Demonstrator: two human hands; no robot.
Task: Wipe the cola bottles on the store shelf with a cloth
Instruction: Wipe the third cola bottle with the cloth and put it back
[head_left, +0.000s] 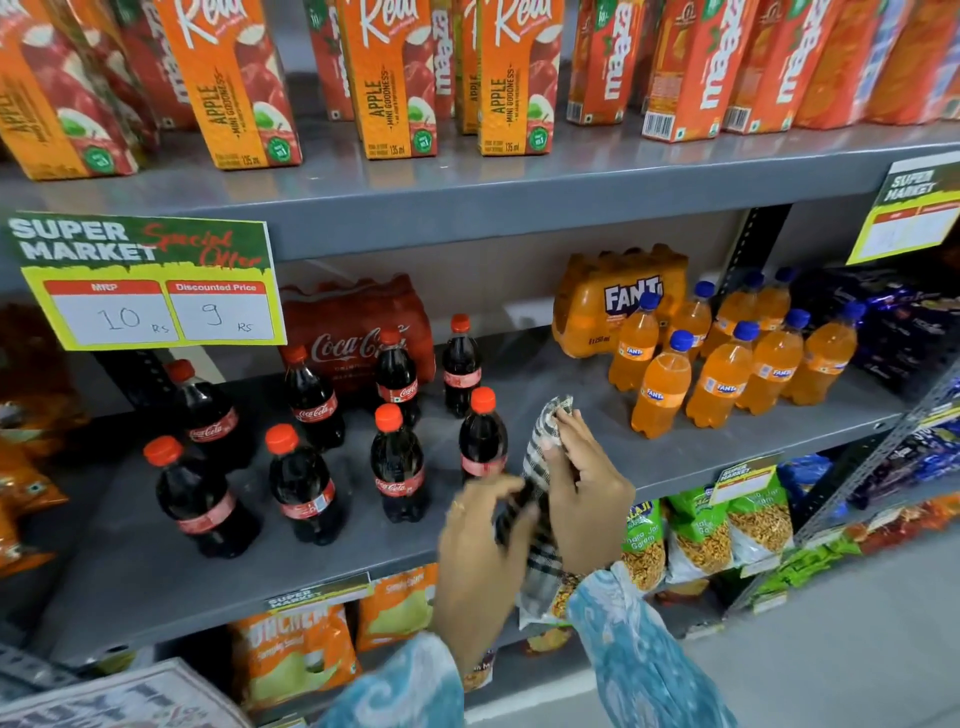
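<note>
Eight cola bottles with red caps and red Coca-Cola labels stand loosely spaced on the grey middle shelf, well apart from one another. Behind them sits a shrink-wrapped Coca-Cola pack. To the right stand orange Fanta bottles with blue caps, in front of a wrapped Fanta pack.

A sign clipped to the shelf above reads "SUPER MARKET Special Offer", with "MRP 10 Rs" and "Discounted Price 9 Rs" handwritten in white boxes. The top shelf carries Real cartons marked "APPLE – MINI GOODNESS – 135 ml" and Maaza cartons. Below, green snack bags and orange bags hang under small "SUPER MARKET" tags.

Both hands hold a black-and-white checked cloth in front of the shelf edge, just right of the nearest cola bottle and not clearly touching it. The right hand is raised, fingers curled together and pinching the cloth's upper part. The left hand, blurred, has its fingers closed around the cloth lower down. Blue patterned sleeves cover both forearms.
</note>
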